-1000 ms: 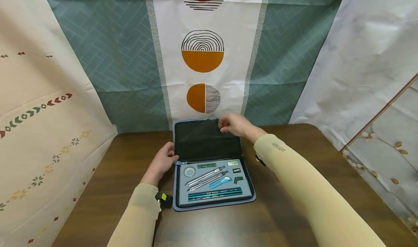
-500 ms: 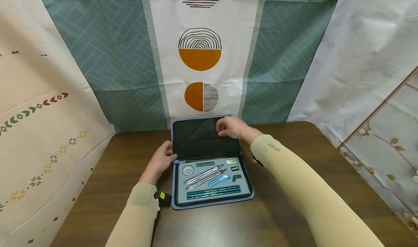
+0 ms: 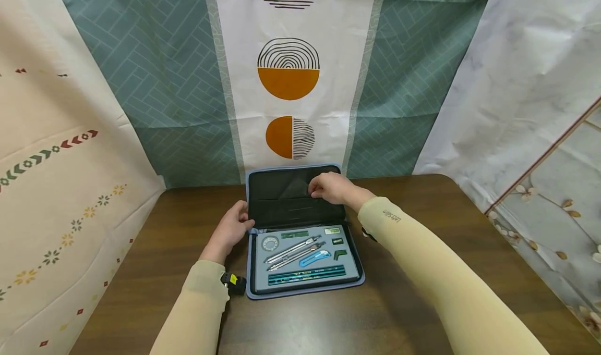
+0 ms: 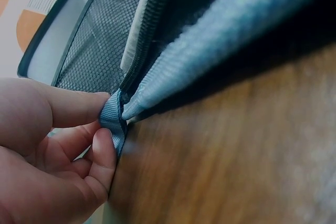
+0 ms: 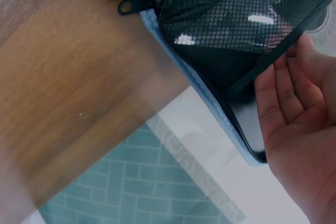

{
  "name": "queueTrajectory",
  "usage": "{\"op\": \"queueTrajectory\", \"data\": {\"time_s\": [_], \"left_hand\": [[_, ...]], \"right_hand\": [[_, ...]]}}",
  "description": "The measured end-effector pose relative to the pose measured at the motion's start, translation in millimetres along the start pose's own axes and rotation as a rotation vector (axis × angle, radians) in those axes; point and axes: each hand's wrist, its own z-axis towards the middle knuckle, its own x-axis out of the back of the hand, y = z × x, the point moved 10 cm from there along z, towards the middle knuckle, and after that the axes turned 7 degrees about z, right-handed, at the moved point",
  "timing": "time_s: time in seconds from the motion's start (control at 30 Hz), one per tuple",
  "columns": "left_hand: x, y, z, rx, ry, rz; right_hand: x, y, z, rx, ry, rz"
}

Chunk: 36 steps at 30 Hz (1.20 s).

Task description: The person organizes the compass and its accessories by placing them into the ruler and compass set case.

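Note:
A blue-edged zip case (image 3: 305,295) lies unfolded on the table. Its grey tray bears compasses (image 3: 293,251), a light blue utility knife (image 3: 315,258), pencils (image 3: 306,276), an eraser (image 3: 332,231), a sharpener (image 3: 337,241) and a round dial-like piece (image 3: 269,243). My left hand (image 3: 231,224) pinches a blue fabric tab (image 4: 112,114) at the hinge corner. At the raised lid, my right hand (image 3: 332,188) pinches a clear set square (image 3: 293,183) at the mesh pocket (image 5: 231,22). In the right wrist view, fingertips show through the mesh; much of the clear plastic is hard to make out.
The brown wooden table (image 3: 291,326) extends around the case. Behind stands a patterned cloth backdrop (image 3: 188,84), close to the lid. A black zipper pull (image 5: 135,6) hangs off the case's side. Beige sleeves (image 3: 422,261) cover both arms.
My right hand has moved slightly down along the lid with the clear set square, whose tip earlier rose above the lid's top edge. The left hand keeps its hold on the tab.

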Motion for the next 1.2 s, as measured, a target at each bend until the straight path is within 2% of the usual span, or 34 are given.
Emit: {"op": "queueTrajectory", "data": {"time_s": [0.53, 0.77, 0.93, 1.2], "left_hand": [[1.2, 1.7, 0.5, -0.008, 0.011, -0.016], [0.4, 0.0, -0.9, 0.000, 0.002, -0.012], [-0.2, 0.9, -0.9, -0.002, 0.000, -0.017], [-0.6, -2.1, 0.1, 0.016, -0.016, -0.018]], "right_hand": [[-11, 4, -0.7, -0.013, -0.035, 0.039], [-12, 2, -2.3, 0.007, -0.028, -0.019], [-8, 0, -3.9, 0.024, 0.019, -0.096], [-1, -1, -9.3, 0.032, 0.140, -0.130]]}}
